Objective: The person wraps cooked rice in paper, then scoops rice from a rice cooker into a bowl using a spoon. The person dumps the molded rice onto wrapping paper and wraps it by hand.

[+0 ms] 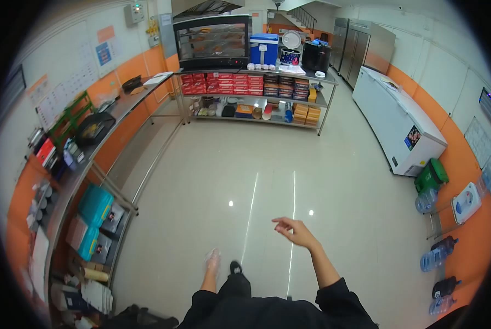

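Note:
My right hand (294, 231) is raised in front of me over the tiled floor (201, 170), bare, with its fingers loosely bent and apart and nothing in them. Lower down and to the left hangs my left hand (213, 260), covered by a clear plastic glove. Its fingers are too small and blurred to tell how they are held. Beside it a black shoe (235, 267) shows on the floor. Neither hand touches any object that I can see.
Ahead stands a steel shelf table (201, 70) with red boxes (218, 83), a blue cooler (264, 50) and a glass display cabinet (212, 43). A steel counter (126, 104) runs along the left. A white chest freezer (393, 118), green bin (431, 175) and water bottles (433, 259) line the right.

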A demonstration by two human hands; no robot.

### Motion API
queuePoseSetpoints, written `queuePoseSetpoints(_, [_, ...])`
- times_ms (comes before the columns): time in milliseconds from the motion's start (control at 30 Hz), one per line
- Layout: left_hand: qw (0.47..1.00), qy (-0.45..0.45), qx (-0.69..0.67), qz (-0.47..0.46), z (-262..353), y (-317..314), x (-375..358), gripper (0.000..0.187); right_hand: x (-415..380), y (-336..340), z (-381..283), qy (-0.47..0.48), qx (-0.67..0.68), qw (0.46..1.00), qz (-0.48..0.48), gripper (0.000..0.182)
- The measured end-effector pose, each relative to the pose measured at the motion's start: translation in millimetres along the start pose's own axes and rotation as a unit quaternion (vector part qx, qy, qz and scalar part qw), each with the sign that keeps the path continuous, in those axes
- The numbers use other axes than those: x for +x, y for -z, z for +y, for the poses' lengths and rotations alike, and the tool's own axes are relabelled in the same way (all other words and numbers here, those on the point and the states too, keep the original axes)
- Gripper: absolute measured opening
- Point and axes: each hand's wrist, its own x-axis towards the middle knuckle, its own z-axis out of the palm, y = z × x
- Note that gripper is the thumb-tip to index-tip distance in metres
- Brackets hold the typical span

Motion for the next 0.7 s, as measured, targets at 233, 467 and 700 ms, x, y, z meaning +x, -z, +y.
queuePoseSetpoints(233, [0.99,0.068,0.102,0.067,80.9,-53.2,195.7,0.065,166.2,33.1,362.0,-0.316,-0.167,0.888,0.288,0.038])
queuePoseSetpoints(467, [0.98,0.069,0.14,0.127,188.5,-151.1,388.4,0.058,59.7,-3.0,410.7,-0.686,0.32,0.627,0.185,0.035])
queuePoseSetpoints(700, [0.962,0.085,0.258,0.001,331.7,-326.7,581.3,0.065,217.5,124.1,520.8,-0.724,0.25,0.621,0.165,0.032])
